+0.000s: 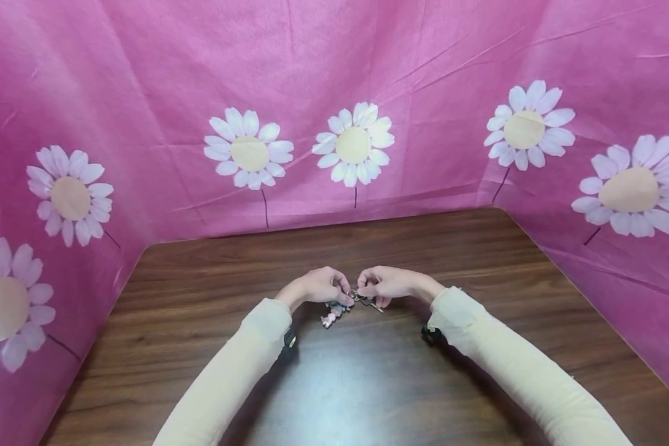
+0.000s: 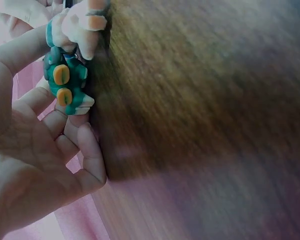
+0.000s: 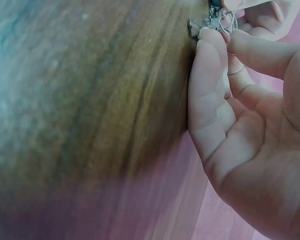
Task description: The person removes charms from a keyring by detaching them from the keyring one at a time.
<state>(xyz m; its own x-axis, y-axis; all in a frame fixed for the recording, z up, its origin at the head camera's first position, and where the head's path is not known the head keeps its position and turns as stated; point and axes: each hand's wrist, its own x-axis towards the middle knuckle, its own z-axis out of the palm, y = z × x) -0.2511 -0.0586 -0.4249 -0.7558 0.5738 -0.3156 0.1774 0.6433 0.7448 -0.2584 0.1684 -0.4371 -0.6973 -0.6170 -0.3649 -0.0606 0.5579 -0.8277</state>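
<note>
Both hands meet over the table around a metal key ring (image 1: 353, 295). My left hand (image 1: 322, 286) pinches the ring's left side between thumb and fingers. From that side dangle small rubbery charms: a pale pink one (image 1: 330, 318) and a green one with orange ovals (image 2: 65, 82), seen close in the left wrist view. My right hand (image 1: 393, 284) pinches at the ring's right side with thumb and index finger. A silver key (image 1: 375, 305) slants down to the right beneath those fingers. The right wrist view shows the wire loops (image 3: 227, 21) between the two hands; the exact contact is partly covered by fingertips.
A brown wood-grain table (image 1: 212, 347) lies under the hands, with a bright glare spot near its front. Pink cloth (image 1: 290, 56) printed with white daisies hangs along the back and both sides. Dark wrist-worn devices (image 1: 432, 335) sit under the cream sleeves.
</note>
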